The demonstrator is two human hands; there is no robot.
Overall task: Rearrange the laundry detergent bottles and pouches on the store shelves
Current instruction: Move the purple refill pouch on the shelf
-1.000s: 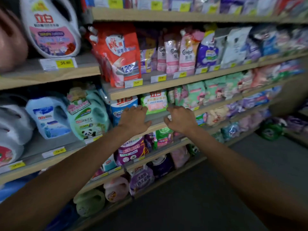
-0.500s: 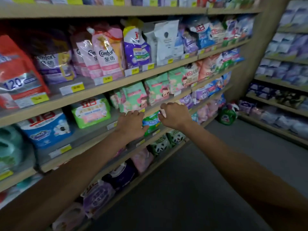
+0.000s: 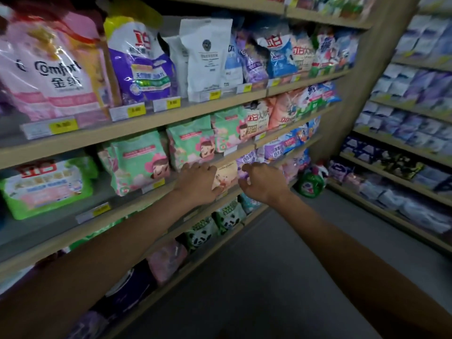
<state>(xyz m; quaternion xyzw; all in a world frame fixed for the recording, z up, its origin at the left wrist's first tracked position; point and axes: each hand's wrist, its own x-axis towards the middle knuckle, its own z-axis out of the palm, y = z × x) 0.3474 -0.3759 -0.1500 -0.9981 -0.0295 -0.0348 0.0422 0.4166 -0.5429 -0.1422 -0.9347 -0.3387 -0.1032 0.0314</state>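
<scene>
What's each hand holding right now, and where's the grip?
Left hand lies on the left edge of a cream pouch; whether it grips cannot be told. Right hand is curled beside a purple pouch, apparently holding nothing.

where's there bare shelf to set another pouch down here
Bare shelf shows between the green-and-white pack and the mint pouches, running forward to the price tag. The shelf above is packed from the Comfort pouch to the white bag. Both hands, left and right, sit amid crowded pouches.
</scene>
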